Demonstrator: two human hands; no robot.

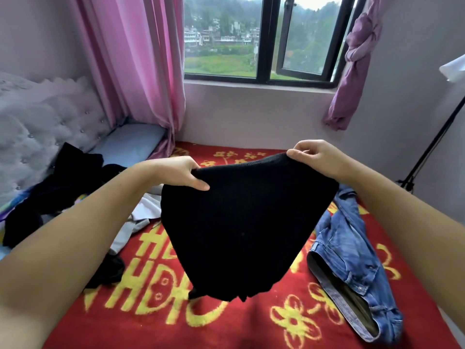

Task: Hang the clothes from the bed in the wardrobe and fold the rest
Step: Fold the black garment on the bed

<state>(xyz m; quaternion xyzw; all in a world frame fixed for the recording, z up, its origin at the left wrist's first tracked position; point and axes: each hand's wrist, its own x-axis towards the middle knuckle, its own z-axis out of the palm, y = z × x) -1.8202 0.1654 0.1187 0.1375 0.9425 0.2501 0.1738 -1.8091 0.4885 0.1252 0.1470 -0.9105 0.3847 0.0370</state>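
While the black knitted garment [241, 222] hangs spread in the air above the middle of the bed's red blanket with yellow flowers and letters [251, 323], the left hand [186, 173] and right hand [312, 157] each pinch its top edge at a corner. Much looks left to do: crumpled blue denim jeans [352, 260] lie by the bed's right edge, and a heap of dark and grey-white clothes [63, 197] sits unfolded along the left edge near the headboard. No wardrobe is in view, nor any folded pile

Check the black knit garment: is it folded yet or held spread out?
Spread out. The left hand and right hand pinch the black knit garment by its top edge; it hangs above the bed.
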